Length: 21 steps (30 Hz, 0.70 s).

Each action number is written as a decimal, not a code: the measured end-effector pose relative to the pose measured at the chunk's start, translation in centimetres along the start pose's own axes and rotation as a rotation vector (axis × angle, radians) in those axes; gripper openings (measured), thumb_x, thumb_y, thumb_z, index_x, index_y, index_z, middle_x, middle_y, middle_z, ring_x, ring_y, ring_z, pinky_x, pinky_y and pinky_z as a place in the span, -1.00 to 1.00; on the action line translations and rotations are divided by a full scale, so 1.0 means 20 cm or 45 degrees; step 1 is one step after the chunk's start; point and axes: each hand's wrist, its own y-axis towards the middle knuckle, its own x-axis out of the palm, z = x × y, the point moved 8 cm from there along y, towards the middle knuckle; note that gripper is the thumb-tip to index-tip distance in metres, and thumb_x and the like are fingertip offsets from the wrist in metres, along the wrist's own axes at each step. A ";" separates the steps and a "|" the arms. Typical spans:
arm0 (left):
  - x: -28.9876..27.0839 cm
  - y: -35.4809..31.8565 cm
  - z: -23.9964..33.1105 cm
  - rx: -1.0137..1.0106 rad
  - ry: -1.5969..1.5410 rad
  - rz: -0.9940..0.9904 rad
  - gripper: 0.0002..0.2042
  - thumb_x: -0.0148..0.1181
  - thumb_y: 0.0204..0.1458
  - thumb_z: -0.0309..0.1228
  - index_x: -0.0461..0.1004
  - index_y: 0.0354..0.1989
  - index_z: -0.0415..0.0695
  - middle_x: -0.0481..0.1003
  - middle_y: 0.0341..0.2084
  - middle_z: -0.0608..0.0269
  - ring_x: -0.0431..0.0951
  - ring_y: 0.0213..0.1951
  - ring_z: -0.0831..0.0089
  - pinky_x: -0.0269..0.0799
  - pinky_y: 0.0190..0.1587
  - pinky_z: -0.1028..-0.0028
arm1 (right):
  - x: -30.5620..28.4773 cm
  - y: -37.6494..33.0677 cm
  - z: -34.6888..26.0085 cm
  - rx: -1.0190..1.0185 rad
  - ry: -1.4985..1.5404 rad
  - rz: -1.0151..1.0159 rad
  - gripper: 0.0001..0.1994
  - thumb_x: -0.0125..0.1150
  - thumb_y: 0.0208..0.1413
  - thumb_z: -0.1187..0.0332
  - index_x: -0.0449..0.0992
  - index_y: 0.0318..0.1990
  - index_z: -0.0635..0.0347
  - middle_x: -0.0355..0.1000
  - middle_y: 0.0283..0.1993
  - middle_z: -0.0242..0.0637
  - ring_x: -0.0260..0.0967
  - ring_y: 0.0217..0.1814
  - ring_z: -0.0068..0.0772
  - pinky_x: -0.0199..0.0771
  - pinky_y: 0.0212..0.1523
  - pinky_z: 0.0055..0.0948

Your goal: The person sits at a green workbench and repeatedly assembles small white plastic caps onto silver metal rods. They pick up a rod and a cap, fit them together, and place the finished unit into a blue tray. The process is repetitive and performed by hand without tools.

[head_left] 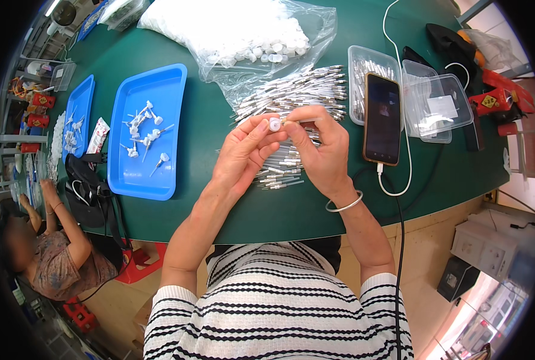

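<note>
Between the thumb and fingers of my left hand [242, 151] is a small round white plastic cap [275, 124]. My right hand [322, 144] is pinched right beside the cap, its fingertips closed on something small that they mostly hide. Both hands meet over a heap of thin tube pieces with metal-looking ends [303, 90], which spreads across the green table [207, 120]. Beyond the heap lies a large clear bag [324, 27] with many white caps spilling toward its mouth.
Left of my hands, a blue tray [116, 165] holds several white caps with tubes attached. A phone [381, 120] on a white cable leans on a clear box of tubes [356, 57]. Clear lids [453, 111] lie farther right. A black bag [90, 192] and a co-worker [69, 258] are at the left.
</note>
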 end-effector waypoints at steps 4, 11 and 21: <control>0.00 0.00 0.00 -0.008 0.003 0.005 -0.76 0.11 0.15 -0.41 0.44 -0.06 -0.25 0.53 -0.24 0.22 0.58 -0.21 0.48 0.55 -0.21 0.62 | 0.00 0.00 0.00 0.017 0.025 -0.012 -0.92 0.22 0.06 0.50 0.43 -0.32 0.26 0.45 -0.36 -0.26 0.46 -0.41 -0.38 0.46 -0.37 -0.49; 0.01 -0.02 0.04 0.057 0.028 0.012 -0.78 0.06 0.17 -0.45 0.43 -0.05 -0.25 0.54 -0.23 0.18 0.58 -0.20 0.45 0.55 -0.21 0.59 | 0.00 -0.01 0.04 0.104 0.198 -0.012 -0.91 0.21 0.08 0.49 0.46 -0.27 0.27 0.46 -0.33 -0.30 0.46 -0.34 -0.49 0.45 -0.30 -0.53; 0.04 -0.04 0.05 0.028 0.176 0.002 -0.81 0.18 0.07 -0.53 0.46 -0.13 -0.23 0.54 -0.20 0.11 0.57 -0.18 0.44 0.55 -0.17 0.56 | 0.01 0.00 0.08 0.257 0.574 -0.032 -0.88 0.20 0.10 0.53 0.49 -0.20 0.30 0.45 -0.19 -0.31 0.42 -0.21 -0.57 0.46 -0.13 -0.56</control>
